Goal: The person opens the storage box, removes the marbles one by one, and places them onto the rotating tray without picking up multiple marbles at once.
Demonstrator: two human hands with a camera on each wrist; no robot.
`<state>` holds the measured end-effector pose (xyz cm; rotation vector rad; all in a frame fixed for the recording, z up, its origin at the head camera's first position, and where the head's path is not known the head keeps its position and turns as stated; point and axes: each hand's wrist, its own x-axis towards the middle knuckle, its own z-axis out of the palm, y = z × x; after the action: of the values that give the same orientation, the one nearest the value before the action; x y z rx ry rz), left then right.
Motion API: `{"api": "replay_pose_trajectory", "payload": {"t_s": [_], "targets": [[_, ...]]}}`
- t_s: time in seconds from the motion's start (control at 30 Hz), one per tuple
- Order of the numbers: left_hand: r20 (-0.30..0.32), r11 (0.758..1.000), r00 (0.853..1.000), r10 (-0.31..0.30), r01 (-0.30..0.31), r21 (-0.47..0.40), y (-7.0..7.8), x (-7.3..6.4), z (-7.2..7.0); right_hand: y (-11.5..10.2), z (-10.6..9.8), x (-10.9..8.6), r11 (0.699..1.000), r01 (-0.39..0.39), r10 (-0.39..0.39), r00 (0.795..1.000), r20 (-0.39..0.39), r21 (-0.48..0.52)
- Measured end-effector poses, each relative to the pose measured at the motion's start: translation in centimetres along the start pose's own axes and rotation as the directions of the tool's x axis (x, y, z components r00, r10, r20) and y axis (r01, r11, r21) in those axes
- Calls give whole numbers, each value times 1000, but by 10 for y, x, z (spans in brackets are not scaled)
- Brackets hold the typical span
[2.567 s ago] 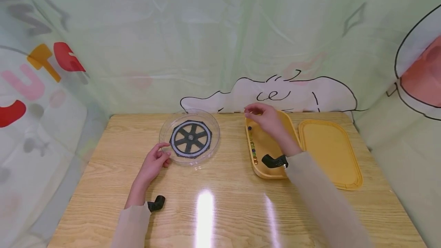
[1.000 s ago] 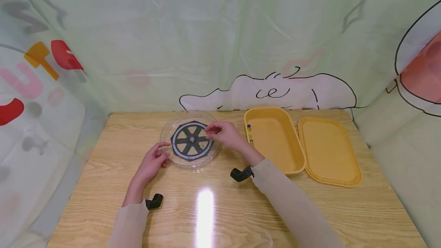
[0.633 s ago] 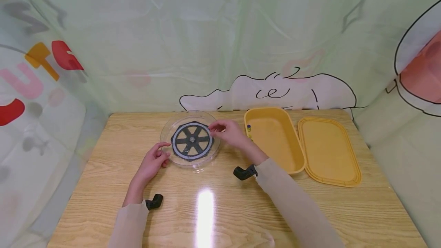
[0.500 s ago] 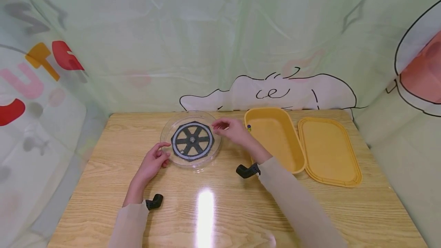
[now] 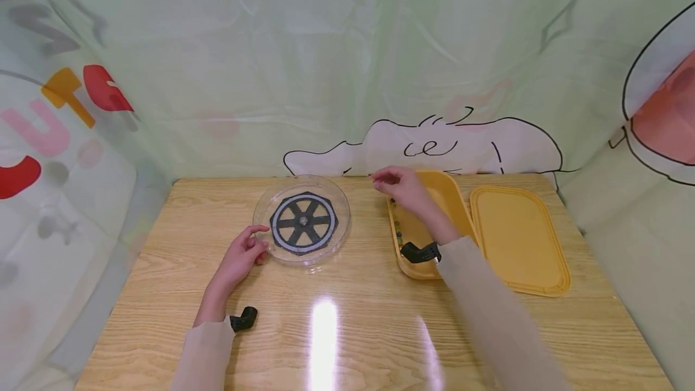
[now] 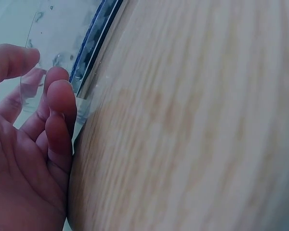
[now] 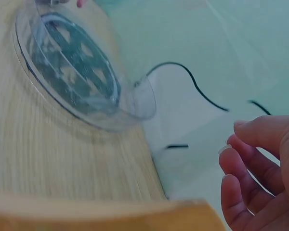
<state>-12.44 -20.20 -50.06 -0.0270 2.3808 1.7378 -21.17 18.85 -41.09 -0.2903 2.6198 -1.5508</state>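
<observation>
A round clear plastic dish (image 5: 342, 240) with a black six-spoked wheel shape (image 5: 295, 207) and a pale ring in it lies on the wooden table. My left hand (image 5: 242, 253) holds the dish's near-left rim. In the left wrist view, the fingers of the left hand (image 6: 36, 125) are bent at the clear wall. My right hand (image 5: 407, 190) hovers over the left rim of a yellow tray (image 5: 453, 198), fingers loosely bent. In the right wrist view, a gap shows between thumb and fingertips of the right hand (image 7: 260, 163), with nothing visible there. Several small coloured marbles (image 5: 399, 234) line the tray's left inner wall.
A flat yellow lid (image 5: 521, 240) lies right of the tray. Behind the table hangs a pale green printed cloth (image 5: 260, 77). The wooden tabletop (image 5: 347, 343) reflects bright light in front of the dish.
My right hand has gone from the tray to the dish, then back right over the tray. A small clear marble appeared in the dish and rolled leftward. The left hand stays on the rim.
</observation>
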Motion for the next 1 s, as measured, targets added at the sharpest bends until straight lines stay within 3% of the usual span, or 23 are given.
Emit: {"api": "replay_pose_trajectory", "payload": {"t_s": [0.27, 0.57, 0.8, 1.0], "targets": [[-1, 1000, 1000, -5, 5, -2, 2, -2, 1, 31, -22, 4, 999, -32, 31, 999, -36, -13], [0, 1000, 1000, 3, -3, -4, 1, -1, 2, 62, -21, 5, 983, -182, 182, 983, 20, -15], [-5, 1000, 1000, -1, 1, 1, 0, -1, 2, 75, -17, 9, 981, -138, 144, 989, 36, -134], [0, 1000, 1000, 3, -3, 3, 0, -1, 1, 78, -13, 11, 975, -130, 137, 990, 25, -178]]}}
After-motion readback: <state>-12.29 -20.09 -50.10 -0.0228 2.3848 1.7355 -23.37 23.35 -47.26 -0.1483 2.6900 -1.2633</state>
